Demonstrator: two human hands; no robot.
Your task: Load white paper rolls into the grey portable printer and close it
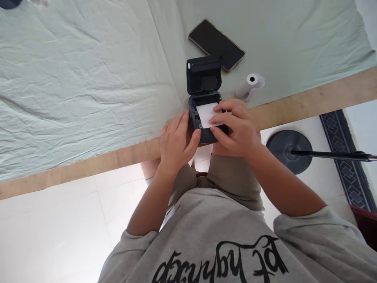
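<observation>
A small black printer-like device (209,136) sits at the table's edge, its lid (204,76) raised away from me. Inside its compartment lies white paper (206,114), probably a roll. My right hand (235,127) rests over the compartment, fingertips on the white paper and the device's right part; the fingers are spread. Against the device's left side lies my left hand (178,138), thumb at the near left corner and fingers extended on the cloth. Another white paper roll (244,89), with a loose end, lies on the cloth to the right.
A dark smartphone (217,44) lies behind the lid on the pale green cloth (118,70). The table's wooden edge (88,163) runs across in front of me. A round black stand base (284,151) with a pole is on the floor at right, near a patterned rug (347,165).
</observation>
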